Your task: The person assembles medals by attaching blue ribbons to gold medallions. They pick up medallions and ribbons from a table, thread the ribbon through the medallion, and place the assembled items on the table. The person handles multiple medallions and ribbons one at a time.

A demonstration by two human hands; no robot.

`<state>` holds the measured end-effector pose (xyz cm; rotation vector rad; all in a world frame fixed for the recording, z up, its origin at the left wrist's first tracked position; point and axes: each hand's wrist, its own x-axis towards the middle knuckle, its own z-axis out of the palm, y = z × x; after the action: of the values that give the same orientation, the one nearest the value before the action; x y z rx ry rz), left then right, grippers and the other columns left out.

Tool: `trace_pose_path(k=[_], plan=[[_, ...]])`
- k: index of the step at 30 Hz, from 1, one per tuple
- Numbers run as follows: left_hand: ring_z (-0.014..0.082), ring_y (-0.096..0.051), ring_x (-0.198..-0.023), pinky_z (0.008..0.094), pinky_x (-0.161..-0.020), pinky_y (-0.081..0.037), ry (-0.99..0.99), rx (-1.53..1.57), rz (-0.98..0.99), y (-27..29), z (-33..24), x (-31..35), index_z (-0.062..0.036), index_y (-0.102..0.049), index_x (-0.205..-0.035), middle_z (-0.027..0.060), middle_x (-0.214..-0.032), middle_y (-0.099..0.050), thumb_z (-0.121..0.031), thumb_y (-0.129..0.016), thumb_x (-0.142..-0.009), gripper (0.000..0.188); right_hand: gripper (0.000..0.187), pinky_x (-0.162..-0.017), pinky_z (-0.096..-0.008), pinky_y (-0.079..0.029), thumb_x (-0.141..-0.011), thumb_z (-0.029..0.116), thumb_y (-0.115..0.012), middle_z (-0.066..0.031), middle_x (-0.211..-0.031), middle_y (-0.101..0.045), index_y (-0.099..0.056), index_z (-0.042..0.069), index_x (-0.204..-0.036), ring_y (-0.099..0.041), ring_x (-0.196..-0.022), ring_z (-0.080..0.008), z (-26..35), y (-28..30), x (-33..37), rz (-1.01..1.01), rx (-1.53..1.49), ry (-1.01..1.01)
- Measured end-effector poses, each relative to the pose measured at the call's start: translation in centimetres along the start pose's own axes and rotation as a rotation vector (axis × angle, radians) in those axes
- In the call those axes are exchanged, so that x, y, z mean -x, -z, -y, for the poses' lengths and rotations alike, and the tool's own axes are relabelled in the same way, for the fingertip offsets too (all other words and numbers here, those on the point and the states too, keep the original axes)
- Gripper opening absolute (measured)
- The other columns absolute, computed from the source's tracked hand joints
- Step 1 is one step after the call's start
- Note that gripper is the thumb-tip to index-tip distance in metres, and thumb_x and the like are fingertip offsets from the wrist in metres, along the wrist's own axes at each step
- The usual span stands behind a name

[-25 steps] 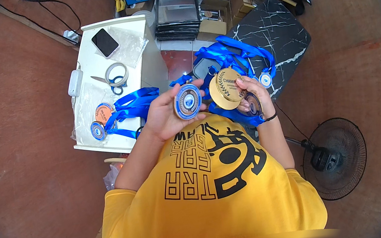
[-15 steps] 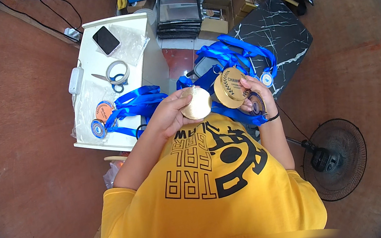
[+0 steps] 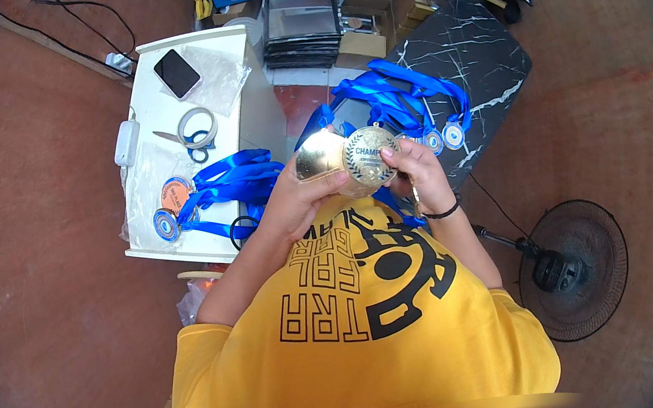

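My left hand [image 3: 298, 198] is closed on a shiny, plain gold disc [image 3: 319, 155], its thumb lying along the lower edge. Close against that disc is a gold medal [image 3: 368, 157] with dark print and a leaf border, pinched by my right hand [image 3: 421, 173]. Another medal, seen nearly edge-on, hangs below the right fingers, partly hidden. Blue ribbons [image 3: 386, 95] run from behind the medals onto the black marbled table [image 3: 480, 46]. Two round medals with blue-and-white faces, one of them a small medal [image 3: 452, 135], rest at that table's near edge beside my right hand.
To the left, a white cabinet top [image 3: 214, 47] bears a phone [image 3: 177, 74], a tape roll [image 3: 197, 127], scissors [image 3: 201, 147], and medals [image 3: 176, 194] with blue ribbons [image 3: 242, 174]. A standing fan [image 3: 573, 268] is at lower right. Stacked black trays [image 3: 302, 30] lie ahead.
My right hand has moved left, bringing the printed medal against the plain gold disc. My left hand has shifted slightly left, and the disc is tilted differently. More small medals show beside the right hand.
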<state>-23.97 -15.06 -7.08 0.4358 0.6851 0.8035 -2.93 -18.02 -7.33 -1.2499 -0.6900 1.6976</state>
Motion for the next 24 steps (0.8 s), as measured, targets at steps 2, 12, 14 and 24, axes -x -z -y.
trace_pose_path(k=[2, 12, 14, 24], plan=[[0.0188, -0.056, -0.11, 0.0331, -0.094, -0.048, -0.043, -0.013, -0.008, -0.1, 0.2, 0.0, -0.0035, -0.038, -0.139, 0.0094, -0.122, -0.055, 0.003, -0.07, -0.079, 0.068, 0.022, -0.041, -0.0161, -0.027, -0.092, 0.023, -0.062, 0.0031, -0.073, -0.062, -0.064, 0.002, -0.1, -0.041, -0.047, 0.0012, -0.1, -0.4, 0.1, -0.005, 0.023, 0.013], [0.0208, -0.061, -0.103, 0.0368, -0.083, -0.056, -0.051, -0.13, -0.185, 0.1, 0.1, 0.2, -0.0014, -0.042, -0.131, 0.0111, -0.118, -0.057, -0.003, -0.066, -0.085, 0.052, 0.022, -0.041, -0.0167, -0.028, -0.091, 0.023, -0.063, 0.0034, -0.069, -0.061, -0.065, 0.003, -0.098, -0.041, -0.046, -0.0002, 0.9, 0.4, 0.2, 0.025, 0.034, -0.006], [0.0207, -0.063, -0.099, 0.0373, -0.078, -0.058, -0.019, -0.121, -0.181, 0.1, -0.1, 0.3, -0.0017, -0.044, -0.128, 0.011, -0.116, -0.058, -0.005, -0.065, -0.086, 0.047, 0.021, -0.041, -0.0168, -0.028, -0.091, 0.023, -0.063, 0.0034, -0.067, -0.06, -0.065, 0.003, -0.097, -0.042, -0.046, -0.0005, 1.3, 0.9, 0.1, 0.06, 0.055, 0.007], [0.0217, -0.065, -0.096, 0.0365, -0.08, -0.057, -0.029, 0.008, -0.136, -0.4, 0.4, 0.3, -0.004, -0.05, -0.124, 0.0107, -0.113, -0.062, -0.008, -0.071, -0.083, 0.047, 0.021, -0.041, -0.0172, -0.027, -0.092, 0.022, -0.062, 0.005, -0.069, -0.059, -0.066, 0.003, -0.098, -0.04, -0.047, 0.0006, -0.1, 0.1, -0.4, 0.033, 0.077, 0.004]])
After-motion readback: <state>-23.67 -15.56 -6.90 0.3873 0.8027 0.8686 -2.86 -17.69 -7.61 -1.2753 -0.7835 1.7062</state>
